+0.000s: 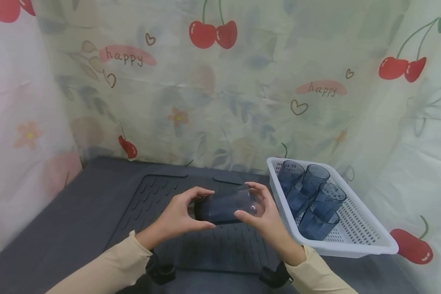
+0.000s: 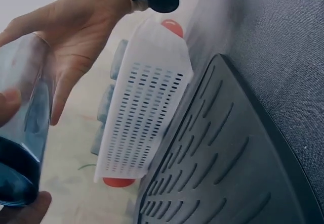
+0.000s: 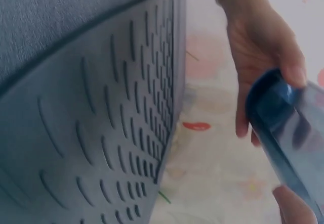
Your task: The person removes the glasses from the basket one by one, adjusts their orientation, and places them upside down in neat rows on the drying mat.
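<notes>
In the head view, the drinking glass (image 1: 223, 206), the left hand (image 1: 175, 215) and the right hand (image 1: 271, 224) covered a part of the drying mat (image 1: 145, 204). The left sleeve (image 1: 104, 265) and the right sleeve (image 1: 317, 271) were cut by the lower edge. In the left wrist view, the white plastic basket (image 2: 157, 47) hid most of the other glasses (image 2: 105, 102). Each wrist view cut the drinking glass at its side edge.

A kitchen-like setting: cherry-print sheeting (image 1: 242, 102) backs and flanks a dark counter (image 1: 73, 212) with drying mat (image 1: 220, 249) and basket (image 1: 353, 248) of tumblers (image 1: 317, 222).
</notes>
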### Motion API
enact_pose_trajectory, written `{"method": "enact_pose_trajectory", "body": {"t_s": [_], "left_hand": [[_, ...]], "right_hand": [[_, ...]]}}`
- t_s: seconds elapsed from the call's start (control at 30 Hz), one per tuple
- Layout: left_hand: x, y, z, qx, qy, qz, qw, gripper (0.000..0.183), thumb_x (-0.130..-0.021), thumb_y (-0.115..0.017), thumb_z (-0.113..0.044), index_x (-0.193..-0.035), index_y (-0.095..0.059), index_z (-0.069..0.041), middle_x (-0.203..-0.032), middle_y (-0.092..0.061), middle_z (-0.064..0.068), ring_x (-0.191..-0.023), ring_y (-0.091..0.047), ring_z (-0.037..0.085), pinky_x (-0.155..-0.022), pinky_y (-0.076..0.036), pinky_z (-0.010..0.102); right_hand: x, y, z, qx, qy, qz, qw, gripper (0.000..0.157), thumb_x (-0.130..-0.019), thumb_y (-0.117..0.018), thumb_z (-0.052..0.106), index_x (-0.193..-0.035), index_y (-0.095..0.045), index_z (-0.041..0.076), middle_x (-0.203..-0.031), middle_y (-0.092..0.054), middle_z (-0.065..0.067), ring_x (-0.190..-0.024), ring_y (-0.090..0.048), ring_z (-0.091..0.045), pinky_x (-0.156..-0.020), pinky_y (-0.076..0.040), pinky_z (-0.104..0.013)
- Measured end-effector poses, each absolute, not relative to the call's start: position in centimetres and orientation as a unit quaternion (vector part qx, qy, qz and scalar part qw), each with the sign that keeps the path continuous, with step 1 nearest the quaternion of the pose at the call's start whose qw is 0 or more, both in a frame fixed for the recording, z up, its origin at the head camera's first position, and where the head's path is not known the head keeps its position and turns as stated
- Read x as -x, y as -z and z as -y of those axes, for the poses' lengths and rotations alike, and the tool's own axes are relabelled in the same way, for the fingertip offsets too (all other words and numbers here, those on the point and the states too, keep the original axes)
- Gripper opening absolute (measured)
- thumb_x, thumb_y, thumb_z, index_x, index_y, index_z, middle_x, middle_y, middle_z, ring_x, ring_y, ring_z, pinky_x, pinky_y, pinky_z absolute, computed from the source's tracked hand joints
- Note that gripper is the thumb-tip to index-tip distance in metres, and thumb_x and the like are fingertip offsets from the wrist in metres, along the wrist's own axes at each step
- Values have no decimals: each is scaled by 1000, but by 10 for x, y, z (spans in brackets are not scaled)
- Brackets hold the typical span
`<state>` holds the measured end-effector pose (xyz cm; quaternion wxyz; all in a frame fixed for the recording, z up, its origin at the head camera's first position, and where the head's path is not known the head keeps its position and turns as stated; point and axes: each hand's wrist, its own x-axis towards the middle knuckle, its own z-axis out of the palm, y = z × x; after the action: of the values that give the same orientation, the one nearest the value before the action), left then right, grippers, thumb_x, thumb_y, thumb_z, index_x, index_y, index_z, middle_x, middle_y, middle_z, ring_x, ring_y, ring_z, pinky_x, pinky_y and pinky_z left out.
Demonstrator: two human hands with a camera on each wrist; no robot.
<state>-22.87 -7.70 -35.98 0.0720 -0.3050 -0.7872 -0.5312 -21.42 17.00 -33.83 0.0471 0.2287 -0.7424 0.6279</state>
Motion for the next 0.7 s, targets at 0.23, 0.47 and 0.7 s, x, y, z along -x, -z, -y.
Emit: {"method": "enact_pose_trajectory", "body": {"t_s": [0.23, 0.47, 0.7], "left_hand": [[226, 356, 80, 312, 575, 752, 85, 65, -71, -88, -22, -128, -56, -19, -126, -57, 4, -101, -65, 18, -79, -57, 31], [227, 349, 81, 311, 620, 716, 85, 64, -71, -87, -13, -126, -55, -18, -124, -58, 10, -104, -64, 24, -75, -58, 34], [227, 342, 82, 305, 644, 699, 68, 62, -74, -84, -8, -128, -55, -12, -124, -58, 11, -101, -63, 24, -78, -57, 35]], "right_hand": [[220, 333, -181, -249, -626, 739, -10, 72, -81, -76, 5, -139, -34, 2, -137, -40, -20, -111, -58, -16, -80, -56, -29], [223, 340, -186, -239, -599, 764, -29, 72, -81, -78, 12, -138, -36, 1, -138, -42, -21, -114, -55, -18, -85, -53, -25], [221, 348, -188, -224, -559, 792, -100, 78, -83, -77, 24, -142, -32, 0, -149, -32, -24, -123, -51, -36, -89, -52, -34]]}}
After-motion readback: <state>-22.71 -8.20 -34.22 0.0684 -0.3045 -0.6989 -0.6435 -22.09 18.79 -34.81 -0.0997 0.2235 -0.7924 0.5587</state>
